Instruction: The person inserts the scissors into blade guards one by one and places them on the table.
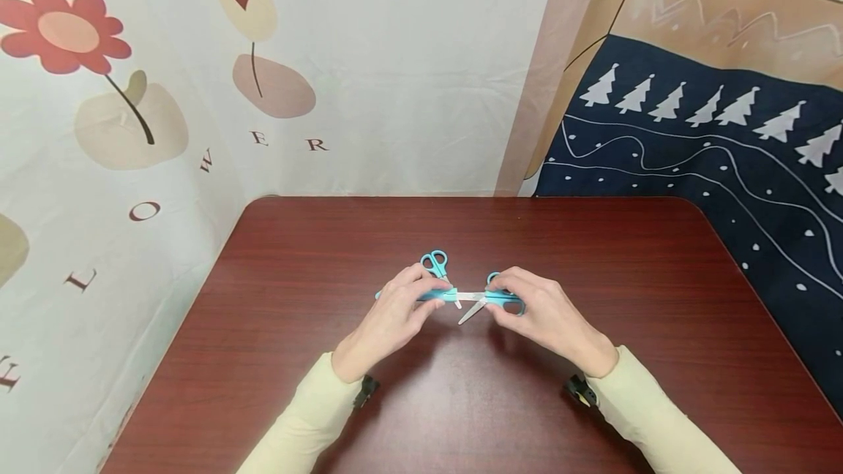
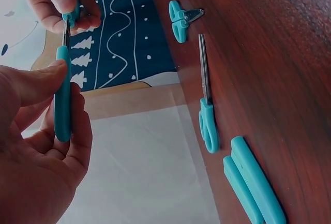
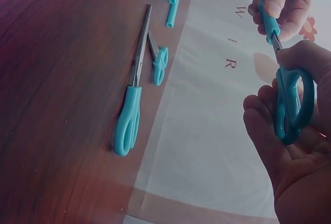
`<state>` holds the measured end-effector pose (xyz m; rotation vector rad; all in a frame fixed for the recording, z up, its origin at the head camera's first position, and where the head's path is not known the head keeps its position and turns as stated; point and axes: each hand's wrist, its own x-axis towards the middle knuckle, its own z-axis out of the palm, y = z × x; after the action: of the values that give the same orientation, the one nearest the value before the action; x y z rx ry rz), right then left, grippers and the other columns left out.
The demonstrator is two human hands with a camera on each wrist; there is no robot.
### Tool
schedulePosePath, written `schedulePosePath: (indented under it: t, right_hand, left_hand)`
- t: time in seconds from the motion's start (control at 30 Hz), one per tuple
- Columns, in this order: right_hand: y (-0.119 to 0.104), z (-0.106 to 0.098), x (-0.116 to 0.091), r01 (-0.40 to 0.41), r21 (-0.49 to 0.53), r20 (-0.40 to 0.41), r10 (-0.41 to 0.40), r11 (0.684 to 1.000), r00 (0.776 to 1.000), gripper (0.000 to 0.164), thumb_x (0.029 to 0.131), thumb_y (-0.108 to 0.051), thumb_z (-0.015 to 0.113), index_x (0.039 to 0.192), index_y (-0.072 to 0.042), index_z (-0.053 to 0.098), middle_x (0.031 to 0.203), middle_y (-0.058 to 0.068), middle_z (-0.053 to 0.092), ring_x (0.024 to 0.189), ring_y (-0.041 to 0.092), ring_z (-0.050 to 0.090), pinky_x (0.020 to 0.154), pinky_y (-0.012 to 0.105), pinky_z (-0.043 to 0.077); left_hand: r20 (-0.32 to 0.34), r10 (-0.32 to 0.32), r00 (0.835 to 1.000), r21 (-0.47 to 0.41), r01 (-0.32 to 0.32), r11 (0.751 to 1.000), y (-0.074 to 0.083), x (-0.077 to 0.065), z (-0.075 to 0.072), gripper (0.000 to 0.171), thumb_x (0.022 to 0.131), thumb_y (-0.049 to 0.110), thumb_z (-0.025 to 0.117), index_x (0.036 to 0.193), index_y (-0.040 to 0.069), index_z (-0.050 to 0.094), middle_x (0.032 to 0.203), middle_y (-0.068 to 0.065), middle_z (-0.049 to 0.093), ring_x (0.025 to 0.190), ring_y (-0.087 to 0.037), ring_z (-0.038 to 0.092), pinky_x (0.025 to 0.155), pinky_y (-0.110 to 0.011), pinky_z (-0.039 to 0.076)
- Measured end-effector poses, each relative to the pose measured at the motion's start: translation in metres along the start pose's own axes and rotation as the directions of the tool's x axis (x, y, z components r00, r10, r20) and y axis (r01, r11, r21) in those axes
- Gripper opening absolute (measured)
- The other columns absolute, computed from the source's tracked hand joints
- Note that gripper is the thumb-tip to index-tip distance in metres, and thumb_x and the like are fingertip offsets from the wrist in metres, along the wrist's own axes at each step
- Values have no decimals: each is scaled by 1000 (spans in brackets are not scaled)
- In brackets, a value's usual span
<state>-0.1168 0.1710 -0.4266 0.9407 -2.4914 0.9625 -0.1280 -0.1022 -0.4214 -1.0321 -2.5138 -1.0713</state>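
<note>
My left hand (image 1: 394, 307) pinches a teal blade cover (image 2: 62, 94) between thumb and fingers. Opposite it, my right hand (image 1: 546, 309) grips the teal handles of a pair of scissors (image 3: 289, 102). The scissors' blades (image 2: 66, 33) run into the mouth of the cover, with a short bare length showing between the hands; how deep the tips reach is hidden. Both hands are raised above the table. Beneath lie a second, long pair of scissors (image 3: 129, 113) and a small pair (image 3: 160, 66). In the head view, the hands partly hide these.
Two more teal blade covers (image 2: 251, 182) lie side by side on the dark red wooden table (image 1: 448, 401). The table's back edge meets a pale printed cloth (image 1: 395, 93). A navy cloth with white trees (image 1: 691, 145) hangs at the right.
</note>
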Motion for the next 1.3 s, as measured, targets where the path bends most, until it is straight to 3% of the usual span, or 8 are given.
schedulePosePath:
  t: [0.37,0.8,1.3]
  right_hand:
    - [-1,1,2,36,-6,-14,-36,999,999,24,84,-11,84,104,-13,72,101,-7,66,76,1,60,70,19,56]
    - [-3,4,3,53,-2,-12,-53,999,998,25,83,-11,85,105,-14,72,100,-7,65,76,1,60,69,18,55]
    - [-5,5,5,58,25,4,-58,998,998,24,84,-9,83,104,-13,71,99,-7,65,74,9,64,68,25,58]
  left_hand:
    - [8,-2,1000,-34,2,999,4,1,1,26,88,2,81,113,8,77,105,1,64,89,-15,54,72,-25,47]
    - [3,32,999,-13,-32,999,5,2,3,26,86,1,82,111,8,78,99,1,63,84,-14,52,70,-23,45]
    - [24,28,999,25,-29,999,7,2,4,24,89,2,79,112,10,78,99,2,61,85,-14,53,73,-26,45]
